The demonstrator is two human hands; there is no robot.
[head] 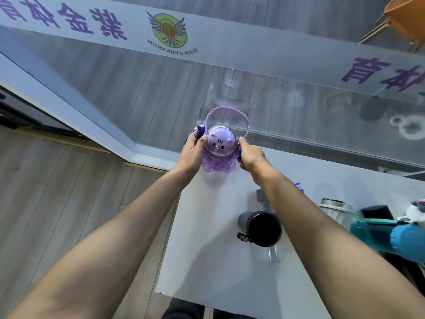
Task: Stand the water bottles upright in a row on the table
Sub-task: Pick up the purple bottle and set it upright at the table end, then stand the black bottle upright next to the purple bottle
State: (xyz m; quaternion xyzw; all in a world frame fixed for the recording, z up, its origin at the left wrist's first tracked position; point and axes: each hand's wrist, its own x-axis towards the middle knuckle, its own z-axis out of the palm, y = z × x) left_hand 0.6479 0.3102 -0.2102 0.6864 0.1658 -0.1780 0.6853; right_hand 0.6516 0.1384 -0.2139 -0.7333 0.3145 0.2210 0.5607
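Observation:
A purple cartoon-shaped water bottle [219, 150] with a domed lid and a lilac strap stands upright at the far left corner of the white table [207, 249]. My left hand [194, 150] grips its left side and my right hand [249, 157] grips its right side. A grey bottle with a black lid [262, 227] stands upright mid-table. Behind it a clear bottle with a grey cap [264, 203] lies flat, partly hidden by my right forearm. A teal bottle [391, 236] lies on its side at the right edge.
A white tumbler with a steel rim [335, 207] and a black cup [376, 211] sit at the right of the table. A glass wall with purple lettering runs behind the table. Wooden floor lies to the left. An orange chair [400, 17] stands beyond the glass.

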